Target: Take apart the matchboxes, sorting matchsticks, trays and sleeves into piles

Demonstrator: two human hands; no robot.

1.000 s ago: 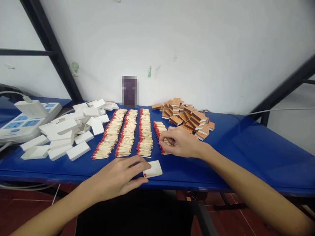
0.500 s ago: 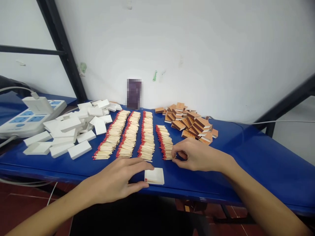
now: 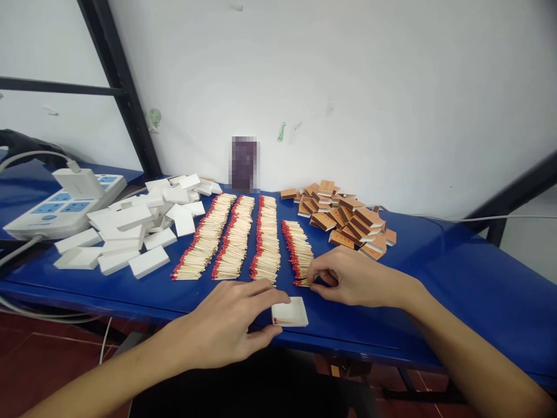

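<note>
At the table's front edge, a small white matchbox tray point(image 3: 296, 312) lies with its hollow side up, a few red-tipped matches point(image 3: 281, 320) inside along its near side. My left hand point(image 3: 241, 316) grips its left end between thumb and fingers. My right hand point(image 3: 357, 277) is closed in a pinch on the bare stick ends at the near end of the shortest match row point(image 3: 299, 249). How many sticks it has is hidden by the fingers. Three longer match rows point(image 3: 204, 238) lie to the left, red heads pointing left.
White matchbox trays point(image 3: 148, 264) are heaped on the left beside a power strip point(image 3: 47, 212) with a plugged-in charger point(image 3: 80, 183). Brown matchbox sleeves point(image 3: 348, 217) form a pile at back right. A blurred dark rectangle point(image 3: 243, 165) leans against the wall. The table point(image 3: 456, 273) is blue.
The view has shifted slightly, so everything sits further right. My left hand and the tray have slid a little right across the table. My right hand stays at the short row's near end.
</note>
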